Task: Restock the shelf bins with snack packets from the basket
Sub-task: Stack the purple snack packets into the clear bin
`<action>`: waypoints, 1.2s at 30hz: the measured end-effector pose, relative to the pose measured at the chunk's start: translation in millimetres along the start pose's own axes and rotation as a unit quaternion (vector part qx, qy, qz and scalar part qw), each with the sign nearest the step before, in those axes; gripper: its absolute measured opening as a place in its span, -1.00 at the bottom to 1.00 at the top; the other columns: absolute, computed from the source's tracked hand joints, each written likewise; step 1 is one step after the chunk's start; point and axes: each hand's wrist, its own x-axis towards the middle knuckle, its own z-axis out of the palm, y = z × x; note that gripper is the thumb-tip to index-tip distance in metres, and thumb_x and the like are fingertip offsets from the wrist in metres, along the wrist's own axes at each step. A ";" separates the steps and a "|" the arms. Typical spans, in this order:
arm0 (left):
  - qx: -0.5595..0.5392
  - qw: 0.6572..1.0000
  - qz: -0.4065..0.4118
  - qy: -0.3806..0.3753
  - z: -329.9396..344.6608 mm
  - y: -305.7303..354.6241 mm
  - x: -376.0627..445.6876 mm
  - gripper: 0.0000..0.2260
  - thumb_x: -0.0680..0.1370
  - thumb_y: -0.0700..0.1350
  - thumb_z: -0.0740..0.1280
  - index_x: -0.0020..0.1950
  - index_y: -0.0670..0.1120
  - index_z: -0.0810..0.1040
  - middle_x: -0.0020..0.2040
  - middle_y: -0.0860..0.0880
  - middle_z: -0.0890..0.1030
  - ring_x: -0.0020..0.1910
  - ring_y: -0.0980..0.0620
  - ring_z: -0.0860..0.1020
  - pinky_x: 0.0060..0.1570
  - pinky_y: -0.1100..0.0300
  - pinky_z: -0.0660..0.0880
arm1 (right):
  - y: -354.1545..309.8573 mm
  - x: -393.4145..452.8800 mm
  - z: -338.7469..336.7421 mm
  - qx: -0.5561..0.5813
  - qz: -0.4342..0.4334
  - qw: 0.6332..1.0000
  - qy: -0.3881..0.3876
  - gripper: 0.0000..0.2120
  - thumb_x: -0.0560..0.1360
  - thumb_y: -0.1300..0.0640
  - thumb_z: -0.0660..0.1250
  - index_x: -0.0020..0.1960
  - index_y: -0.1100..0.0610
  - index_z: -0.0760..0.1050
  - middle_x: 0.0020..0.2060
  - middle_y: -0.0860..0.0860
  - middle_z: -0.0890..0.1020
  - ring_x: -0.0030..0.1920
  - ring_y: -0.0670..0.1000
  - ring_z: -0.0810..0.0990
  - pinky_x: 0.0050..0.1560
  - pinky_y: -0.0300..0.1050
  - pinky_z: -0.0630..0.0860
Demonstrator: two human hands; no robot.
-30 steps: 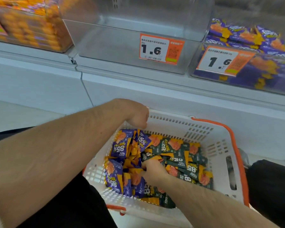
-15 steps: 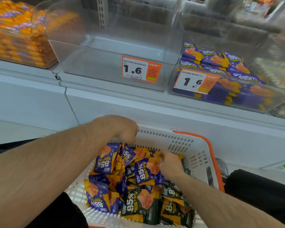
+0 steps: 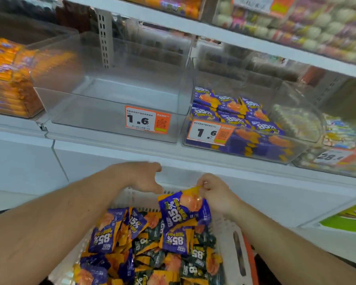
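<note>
Right hand (image 3: pixel 214 194) pinches purple packet (image 3: pixel 183 210) above basket (image 3: pixel 230 233); left hand (image 3: pixel 144 177) spread, holding nothing.

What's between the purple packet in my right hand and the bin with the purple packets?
Head view: only the bare white shelf front separates the held purple packet from the purple-packet bin.

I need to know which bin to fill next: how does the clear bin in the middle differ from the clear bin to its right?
The middle bin holds no packets; the right bin holds purple packets, like the one the right hand pinches.
Through the middle bin's front only its bare floor shows; purple and orange wrappers show through the right bin's.
Both are clear plastic, sit on one shelf, and carry an orange-and-white 1.6 price tag.
</note>
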 end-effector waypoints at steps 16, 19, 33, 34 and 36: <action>-0.518 0.777 0.169 0.316 -82.2 55.8 -36.6 -0.82 0.51 -0.21 0.43 0.06 -0.03 0.53 -0.27 0.00 0.66 -0.35 0.08 0.63 -0.37 0.24 0.51 | -89.0 -32.1 -89.5 0.431 -0.115 0.891 -0.085 -0.55 0.37 0.58 0.14 -0.17 0.20 0.71 -0.08 0.13 0.71 -0.15 0.06 0.70 -0.16 -0.10 0.64; -0.577 0.704 0.167 0.380 -88.3 70.8 -29.6 -0.87 0.65 -0.03 0.20 0.02 0.01 0.53 -0.24 0.04 0.68 -0.35 0.08 0.60 -0.29 0.18 0.46 | -96.7 -30.6 -103.4 0.493 -0.128 0.858 -0.059 -0.50 0.41 0.58 0.06 -0.12 0.20 0.71 -0.04 0.14 0.71 -0.09 0.08 0.71 -0.06 -0.06 0.64; 0.064 0.839 0.129 0.525 -57.7 63.7 29.8 -0.32 0.52 0.07 0.38 0.54 -0.14 0.23 0.58 -0.04 0.14 0.25 -0.16 0.50 0.14 -0.03 0.42 | -102.6 93.5 -199.5 0.277 -0.006 0.928 0.249 -0.55 0.50 0.52 0.17 0.30 0.20 0.46 -0.20 0.08 0.55 -0.32 0.00 0.46 -0.25 -0.16 0.48; 0.069 0.831 0.130 0.536 -57.3 64.2 30.1 -0.33 0.49 0.06 0.41 0.52 -0.16 0.28 0.56 -0.06 0.20 0.19 -0.16 0.54 0.08 -0.03 0.45 | -101.4 103.2 -199.1 0.255 0.005 0.935 0.247 -0.55 0.50 0.52 0.17 0.32 0.22 0.45 -0.21 0.09 0.54 -0.33 0.00 0.46 -0.17 -0.12 0.53; 0.076 0.823 0.129 0.548 -56.1 62.7 32.4 -0.32 0.45 0.04 0.47 0.47 -0.18 0.35 0.53 -0.09 0.29 0.10 -0.15 0.59 -0.01 -0.01 0.50 | -99.5 118.2 -196.3 0.200 0.019 0.949 0.244 -0.54 0.50 0.51 0.19 0.36 0.25 0.42 -0.23 0.10 0.53 -0.33 0.00 0.47 -0.08 -0.06 0.59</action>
